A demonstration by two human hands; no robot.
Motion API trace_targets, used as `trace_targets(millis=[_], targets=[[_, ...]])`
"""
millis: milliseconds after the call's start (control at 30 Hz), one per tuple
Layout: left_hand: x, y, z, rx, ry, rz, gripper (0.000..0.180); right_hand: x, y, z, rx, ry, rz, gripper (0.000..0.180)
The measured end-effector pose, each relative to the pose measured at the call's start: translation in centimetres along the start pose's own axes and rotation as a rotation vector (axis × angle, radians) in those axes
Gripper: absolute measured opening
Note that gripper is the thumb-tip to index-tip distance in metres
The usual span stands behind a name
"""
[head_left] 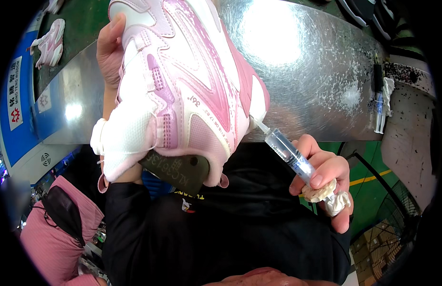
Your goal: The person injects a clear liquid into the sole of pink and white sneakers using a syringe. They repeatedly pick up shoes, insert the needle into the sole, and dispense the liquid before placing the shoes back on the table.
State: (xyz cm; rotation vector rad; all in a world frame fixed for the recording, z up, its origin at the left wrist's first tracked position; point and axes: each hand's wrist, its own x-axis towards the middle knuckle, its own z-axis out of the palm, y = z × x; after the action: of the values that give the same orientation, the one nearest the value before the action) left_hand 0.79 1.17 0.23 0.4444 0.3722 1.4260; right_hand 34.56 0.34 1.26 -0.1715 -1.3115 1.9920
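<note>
left hand (110, 55) gripping pink-and-white shoe (197, 86), upper centre of frame | right hand (329, 167) pinching syringe (286, 150), right of centre, tip at the shoe's edge | metal surface (311, 86), upper right

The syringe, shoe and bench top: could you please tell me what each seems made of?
Syringe: probably clear plastic, transparent and glossy. Shoe: apparently textile mesh, finely textured, with smooth stitched synthetic or leather overlays. Bench top: likely bare metal, shown by shiny glare and scratches.
</note>
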Motion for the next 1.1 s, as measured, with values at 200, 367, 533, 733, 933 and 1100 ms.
trace_targets(millis=[200, 367, 533, 733, 933, 1100], targets=[[-0.9, 0.6, 0.1, 0.029, 0.046, -0.142, 0.049, -0.7, 0.2, -0.2, -0.029, -0.040, -0.003, 0.078], [-0.9, -0.5, 3.0, 0.045, 0.253, -0.206, 0.050, -1.7, 0.8, -0.2, -0.036, -0.001, -0.004, 0.078], [-2.7, 0.1, 2.0, 0.250, 0.619, 0.021, 0.042, -1.8, 1.7, -0.4, -0.016, 0.007, -0.018, 0.078], [-6.8, -2.3, 3.6, 0.952, 0.806, 0.468, 0.038, -1.3, 2.3, -0.6, 0.003, 0.017, 0.013, 0.079], [-9.0, 2.4, 2.7, 1.766, 0.265, 0.471, 0.054, -0.5, 2.8, -0.5, -0.063, 0.000, 0.056, 0.078], [-14.5, 1.2, 1.7, 1.077, 0.862, 0.141, 0.060, 0.3, 3.3, 0.1, -0.107, 0.005, 0.040, 0.075]])
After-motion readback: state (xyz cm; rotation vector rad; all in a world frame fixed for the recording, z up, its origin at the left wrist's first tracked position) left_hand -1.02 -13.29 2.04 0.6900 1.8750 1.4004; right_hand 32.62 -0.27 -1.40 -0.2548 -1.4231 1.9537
